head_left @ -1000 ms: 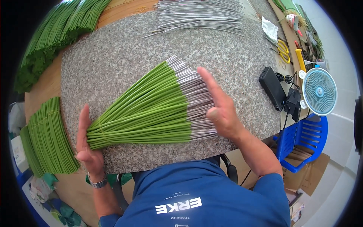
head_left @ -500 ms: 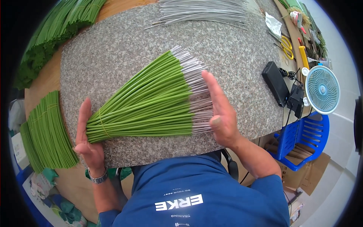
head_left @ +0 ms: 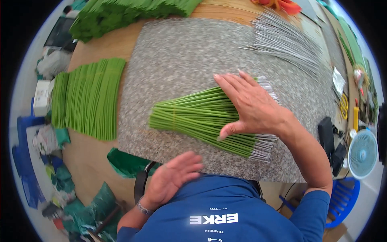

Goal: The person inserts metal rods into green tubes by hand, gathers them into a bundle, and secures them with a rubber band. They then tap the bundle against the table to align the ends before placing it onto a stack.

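Note:
A fanned bundle of green-coated stems (head_left: 197,115) lies on the grey granite slab (head_left: 177,52). A thin band ties its narrow left end, and bare silvery wire tips spread out at the right. Over the wide end rests my right hand (head_left: 254,103), thumb and fingers apart, its palm side on the stems. My left hand (head_left: 175,177) is off the bundle, near the slab's front edge and my shirt, holding nothing, its fingers stretched out and slightly blurred.
Banded green bundles (head_left: 92,97) lie left of the slab, with a larger green pile (head_left: 129,16) behind. Loose silvery wires (head_left: 288,42) lie at the back right. Along the right side are yellow-handled scissors (head_left: 344,107), a black case (head_left: 325,135) and a small fan (head_left: 360,153).
My left hand has left the bundle's tied end and come back toward my body. My right hand has moved from the wire tips onto the stems. The view has turned leftward.

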The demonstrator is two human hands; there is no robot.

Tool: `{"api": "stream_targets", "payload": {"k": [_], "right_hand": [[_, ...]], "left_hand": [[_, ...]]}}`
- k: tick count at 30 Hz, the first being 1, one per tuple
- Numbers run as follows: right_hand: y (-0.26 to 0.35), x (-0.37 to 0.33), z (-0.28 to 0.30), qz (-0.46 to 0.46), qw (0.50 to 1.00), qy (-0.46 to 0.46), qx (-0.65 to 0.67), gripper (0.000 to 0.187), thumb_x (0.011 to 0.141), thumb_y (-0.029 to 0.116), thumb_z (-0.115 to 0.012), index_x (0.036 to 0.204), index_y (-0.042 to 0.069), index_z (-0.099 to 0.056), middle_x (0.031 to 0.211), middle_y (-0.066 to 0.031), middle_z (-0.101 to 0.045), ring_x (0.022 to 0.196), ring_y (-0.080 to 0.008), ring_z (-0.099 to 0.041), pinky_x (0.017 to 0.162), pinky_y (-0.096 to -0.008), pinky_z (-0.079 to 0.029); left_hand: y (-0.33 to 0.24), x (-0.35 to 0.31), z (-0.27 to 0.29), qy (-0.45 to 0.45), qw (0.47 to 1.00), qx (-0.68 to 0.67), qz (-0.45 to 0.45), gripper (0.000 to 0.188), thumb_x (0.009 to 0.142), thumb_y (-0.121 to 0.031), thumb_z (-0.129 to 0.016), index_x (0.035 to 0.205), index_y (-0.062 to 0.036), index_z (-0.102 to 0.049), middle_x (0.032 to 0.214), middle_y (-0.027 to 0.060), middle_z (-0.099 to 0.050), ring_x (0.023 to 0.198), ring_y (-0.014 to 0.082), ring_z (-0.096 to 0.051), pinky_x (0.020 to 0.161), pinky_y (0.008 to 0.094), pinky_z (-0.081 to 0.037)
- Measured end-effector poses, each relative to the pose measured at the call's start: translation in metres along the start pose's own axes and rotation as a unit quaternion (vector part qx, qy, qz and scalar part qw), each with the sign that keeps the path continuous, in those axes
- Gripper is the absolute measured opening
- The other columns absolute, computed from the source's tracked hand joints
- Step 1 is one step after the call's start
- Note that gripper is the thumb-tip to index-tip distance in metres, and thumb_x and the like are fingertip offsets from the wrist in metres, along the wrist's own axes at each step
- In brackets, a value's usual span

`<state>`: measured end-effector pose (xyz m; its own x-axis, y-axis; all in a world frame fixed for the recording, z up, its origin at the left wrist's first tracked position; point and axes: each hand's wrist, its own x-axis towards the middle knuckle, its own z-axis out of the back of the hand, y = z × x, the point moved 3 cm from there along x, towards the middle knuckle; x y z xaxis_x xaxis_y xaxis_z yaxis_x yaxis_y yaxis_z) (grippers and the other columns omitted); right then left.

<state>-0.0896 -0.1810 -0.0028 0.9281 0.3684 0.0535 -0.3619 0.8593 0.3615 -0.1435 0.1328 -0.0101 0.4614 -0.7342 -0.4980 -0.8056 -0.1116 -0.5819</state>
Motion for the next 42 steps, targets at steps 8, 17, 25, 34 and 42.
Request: {"api": "stream_targets", "payload": {"k": [8,17,25,34,42], "right_hand": [[0.048,-0.037,-0.002,-0.024,0.999,0.023,-0.027,0.116,0.069,0.035,-0.094,0.161,-0.006,-0.037,0.146,-0.0245,-0.053,0.137,-0.0368,-0.053,0.116,-0.0491,-0.04],[0.017,-0.032,0.004,-0.142,0.98,-0.017,0.14,0.09,0.071,0.009,-0.08,0.152,-0.001,-0.041,0.119,-0.0266,-0.065,0.109,-0.0459,-0.068,0.092,-0.0522,-0.058],[-0.014,-0.07,0.044,-0.212,0.903,-0.2,0.315,0.093,0.074,0.008,-0.079,0.157,0.0,-0.038,0.124,-0.0131,-0.066,0.111,-0.0229,-0.068,0.095,-0.038,-0.057],[-0.014,-0.132,0.027,-0.249,0.814,-0.419,0.315,0.087,0.07,0.026,-0.091,0.142,0.0,-0.049,0.123,-0.0104,-0.065,0.107,-0.0202,-0.068,0.091,-0.0361,-0.057],[0.008,-0.194,-0.017,-0.268,0.832,-0.428,0.231,0.085,0.078,0.043,-0.095,0.143,0.001,-0.06,0.135,-0.0117,-0.067,0.122,-0.021,-0.068,0.104,-0.0388,-0.056]], "left_hand": [[-0.006,0.053,-0.028,0.073,0.977,-0.195,0.035,0.107,0.107,-0.072,-0.045,0.168,0.0105,-0.015,0.175,0.0286,-0.024,0.165,0.0393,-0.022,0.134,0.0511,-0.021],[-0.023,0.111,-0.042,0.085,0.983,-0.152,-0.051,0.077,0.113,-0.054,-0.049,0.163,0.003,-0.037,0.161,0.0219,-0.05,0.151,0.0334,-0.047,0.13,0.0487,-0.032],[-0.05,0.164,-0.095,0.098,0.985,-0.06,-0.129,0.063,0.109,-0.033,-0.069,0.152,0.0051,-0.043,0.134,0.0193,-0.067,0.123,0.0229,-0.068,0.109,0.0379,-0.054],[-0.075,0.195,-0.168,0.07,0.72,0.543,-0.426,0.072,0.072,-0.045,-0.098,0.122,0.0024,-0.075,0.112,0.0166,-0.068,0.098,0.0245,-0.069,0.088,0.0373,-0.058],[-0.024,0.188,-0.219,0.316,0.747,0.34,-0.476,0.099,0.069,-0.042,-0.099,0.143,0.0013,-0.049,0.131,0.0262,-0.062,0.125,0.0429,-0.062,0.107,0.0497,-0.051]]}}
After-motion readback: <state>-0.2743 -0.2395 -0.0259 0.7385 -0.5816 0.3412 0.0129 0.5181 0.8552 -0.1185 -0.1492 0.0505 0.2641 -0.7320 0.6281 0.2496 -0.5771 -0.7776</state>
